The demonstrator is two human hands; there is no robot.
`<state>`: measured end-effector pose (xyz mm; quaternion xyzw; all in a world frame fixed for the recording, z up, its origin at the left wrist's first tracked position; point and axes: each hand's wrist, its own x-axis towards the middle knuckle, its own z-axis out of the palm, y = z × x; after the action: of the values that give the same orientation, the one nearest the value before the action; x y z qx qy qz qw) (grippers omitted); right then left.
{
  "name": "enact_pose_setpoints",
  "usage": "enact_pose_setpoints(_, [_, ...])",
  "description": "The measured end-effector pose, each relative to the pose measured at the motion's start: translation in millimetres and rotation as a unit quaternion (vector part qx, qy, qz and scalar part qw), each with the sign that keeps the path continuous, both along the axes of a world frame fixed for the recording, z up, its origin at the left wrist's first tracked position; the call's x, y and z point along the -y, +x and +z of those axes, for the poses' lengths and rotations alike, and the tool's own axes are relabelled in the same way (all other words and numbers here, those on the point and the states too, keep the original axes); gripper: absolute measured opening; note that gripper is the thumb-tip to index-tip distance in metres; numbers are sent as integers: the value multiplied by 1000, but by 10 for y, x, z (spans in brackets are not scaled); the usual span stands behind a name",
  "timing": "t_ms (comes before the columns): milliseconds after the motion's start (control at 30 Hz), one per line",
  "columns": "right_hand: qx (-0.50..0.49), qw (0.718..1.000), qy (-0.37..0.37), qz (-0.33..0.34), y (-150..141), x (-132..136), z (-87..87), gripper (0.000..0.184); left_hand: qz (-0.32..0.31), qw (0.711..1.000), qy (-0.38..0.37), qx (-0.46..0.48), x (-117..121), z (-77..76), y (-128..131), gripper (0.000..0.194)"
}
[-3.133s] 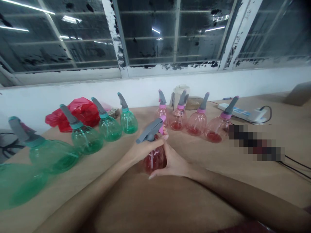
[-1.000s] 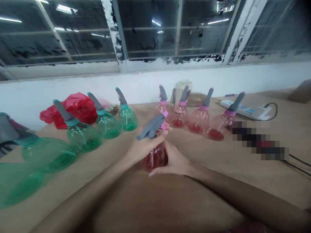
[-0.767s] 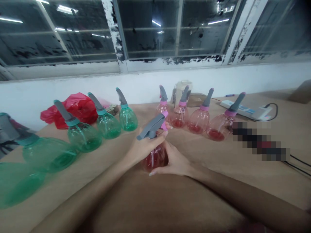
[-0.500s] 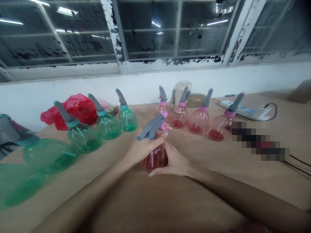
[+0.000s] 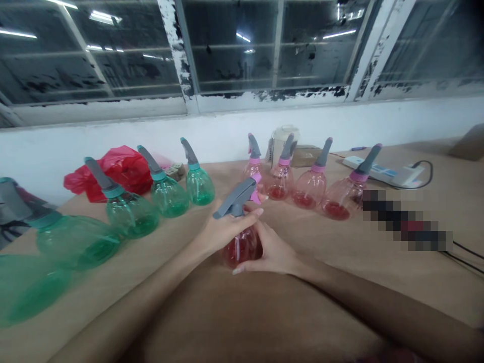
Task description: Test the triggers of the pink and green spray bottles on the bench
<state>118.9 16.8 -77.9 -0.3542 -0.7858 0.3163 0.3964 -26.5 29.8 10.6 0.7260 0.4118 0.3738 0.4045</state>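
Note:
Before me on the table stands a pink spray bottle with red liquid and a grey and pink trigger head. My left hand is closed around its neck and collar, just under the grey head, and hides the collar. Lower down, my right hand wraps the right side of the bottle's body, thumb across the front; its other fingers are partly hidden behind the bottle. The pink trigger points away to the right.
Several green spray bottles line the left; several pink spray bottles stand at the back right. Behind are a red plastic bag, a pale jar-like container and a white power strip. A blurred-out dark object with cables lies right.
Almost nothing differs. Both hands keep their hold on the pink spray bottle, and the view has shifted very slightly.

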Motion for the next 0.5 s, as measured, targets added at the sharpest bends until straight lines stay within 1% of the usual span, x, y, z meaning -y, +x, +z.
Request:
enact_pose_setpoints(67, [-5, 1000, 12, 6, -4, 2, 10, 105, -19, 1000, 4, -1, -11, 2, 10, 17])
enact_pose_setpoints(133, [-8, 1000, 19, 12, -11, 9, 30, 102, -24, 1000, 6, 3, -20, -1, 23, 19])
enact_pose_setpoints(267, [5, 1000, 2, 5, -18, 20, 56, 88, 37, 999, 14, -32, -25, -37, 35, 26])
enact_pose_setpoints(367, [12, 1000, -2, -2, -11, 21, 43, 86, 59, 997, 16, -43, -18, -55, 31, 28])
enact_pose_setpoints(433, [17, 1000, 1, -6, -6, 18, 24, 88, 45, 998, 11, -39, -14, -44, 27, 28])
enact_pose_setpoints(500, [18, 1000, 1, -14, -1, 13, 1, 93, 6, 1000, 19, -24, -15, -20, 27, 24])
